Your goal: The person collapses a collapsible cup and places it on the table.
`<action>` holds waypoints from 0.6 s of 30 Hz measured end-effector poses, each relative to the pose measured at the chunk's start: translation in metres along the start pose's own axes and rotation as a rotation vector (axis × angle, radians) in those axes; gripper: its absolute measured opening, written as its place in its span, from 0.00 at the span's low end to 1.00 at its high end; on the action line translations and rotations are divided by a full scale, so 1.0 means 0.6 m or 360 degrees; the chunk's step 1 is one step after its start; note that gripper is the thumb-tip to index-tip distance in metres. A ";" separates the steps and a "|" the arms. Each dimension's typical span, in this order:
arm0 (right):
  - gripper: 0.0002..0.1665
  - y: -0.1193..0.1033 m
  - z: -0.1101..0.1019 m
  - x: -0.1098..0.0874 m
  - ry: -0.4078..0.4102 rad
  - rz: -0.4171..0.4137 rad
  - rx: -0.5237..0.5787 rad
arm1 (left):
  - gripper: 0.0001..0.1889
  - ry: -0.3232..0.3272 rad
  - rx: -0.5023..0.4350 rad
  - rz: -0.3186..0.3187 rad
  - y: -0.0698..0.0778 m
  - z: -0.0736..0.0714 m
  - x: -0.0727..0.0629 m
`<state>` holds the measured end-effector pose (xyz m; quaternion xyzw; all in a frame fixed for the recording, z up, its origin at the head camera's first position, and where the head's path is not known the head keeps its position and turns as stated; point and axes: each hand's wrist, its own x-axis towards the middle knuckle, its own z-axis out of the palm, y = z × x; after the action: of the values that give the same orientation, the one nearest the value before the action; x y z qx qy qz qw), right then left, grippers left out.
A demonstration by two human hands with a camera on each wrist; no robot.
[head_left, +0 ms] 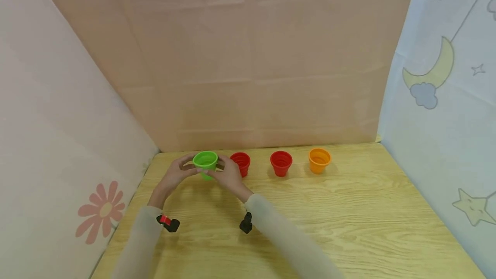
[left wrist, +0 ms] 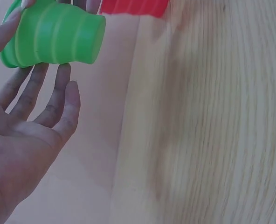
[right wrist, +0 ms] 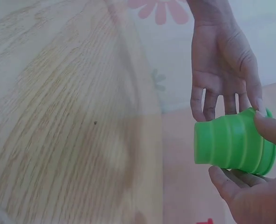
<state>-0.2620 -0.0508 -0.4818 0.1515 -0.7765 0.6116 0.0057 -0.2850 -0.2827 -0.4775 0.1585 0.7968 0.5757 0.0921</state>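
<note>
A ribbed green cup [head_left: 206, 159], wide at the rim and narrower at the base, is held mouth up between both hands at the back left of the table. My left hand [head_left: 174, 178] grips its left side, thumb near the rim and fingers along the wall. From the opposite side my right hand [head_left: 231, 176] grips it too, its thumb also by the rim. In the right wrist view the base of the green cup [right wrist: 236, 142] shows bare, with space around it. Just right of my right hand stands a red cup [head_left: 241, 162], partly covered by that hand.
Further right along the back of the wooden table [head_left: 348, 210] stand a second red cup [head_left: 280, 165] and an orange cup [head_left: 319, 162]. A beige back wall [head_left: 248, 76] rises behind them. Printed side walls flank the table left and right.
</note>
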 end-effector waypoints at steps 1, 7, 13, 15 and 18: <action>0.34 -0.002 -0.003 -0.004 -0.0002 -0.0007 0.0016 | 0.32 -0.0001 0.0005 0.0012 0.004 0.002 -0.003; 0.34 -0.015 -0.031 -0.028 -0.0044 -0.0022 0.0151 | 0.33 -0.0011 -0.0026 0.0043 0.024 0.021 -0.018; 0.36 -0.023 -0.075 -0.048 -0.0105 -0.0032 0.0155 | 0.33 -0.0036 -0.0090 0.0090 0.047 0.055 -0.022; 0.37 -0.019 -0.096 -0.059 -0.0123 -0.0017 0.0144 | 0.33 -0.0070 -0.0092 0.0104 0.054 0.075 -0.021; 0.37 -0.009 -0.131 -0.080 -0.0161 0.0016 0.0179 | 0.34 -0.0136 -0.0093 0.0098 0.064 0.111 -0.020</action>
<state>-0.2291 0.0339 -0.4664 0.1782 -0.7411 0.6458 -0.0451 -0.2460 -0.2170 -0.4630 0.2047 0.7697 0.5941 0.1129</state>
